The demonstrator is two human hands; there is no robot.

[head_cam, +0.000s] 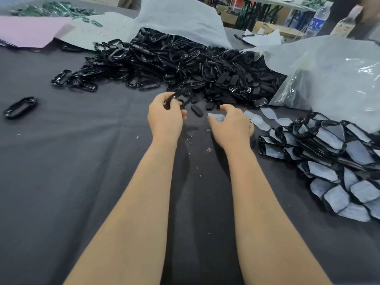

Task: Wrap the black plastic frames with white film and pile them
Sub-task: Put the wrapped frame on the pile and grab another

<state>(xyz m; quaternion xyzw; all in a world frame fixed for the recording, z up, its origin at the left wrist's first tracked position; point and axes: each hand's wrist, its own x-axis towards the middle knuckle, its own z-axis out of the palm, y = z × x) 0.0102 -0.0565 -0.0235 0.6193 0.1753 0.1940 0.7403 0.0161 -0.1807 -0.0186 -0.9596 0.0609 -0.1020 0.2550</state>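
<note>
Black plastic, thin and glossy: from the head view we judge the frame (175, 98) light, stiff and a bit slippery, best taken by its rim. Our left hand (165, 118) pinches it at the near edge of the loose heap (185, 64). Our right hand (232, 125) curls over a limp piece of white film (214, 117); whether it grips we cannot tell. Off to the right lie the wrapped frames (339, 161).

Both bare forearms reach forward side by side, backs of the hands up. The left hand (165, 118) curls its fingers, pinching a black frame (174, 97) at the fingertips. The right hand (232, 125), near it, curls thumb and fingers around a white film piece (214, 117).
</note>
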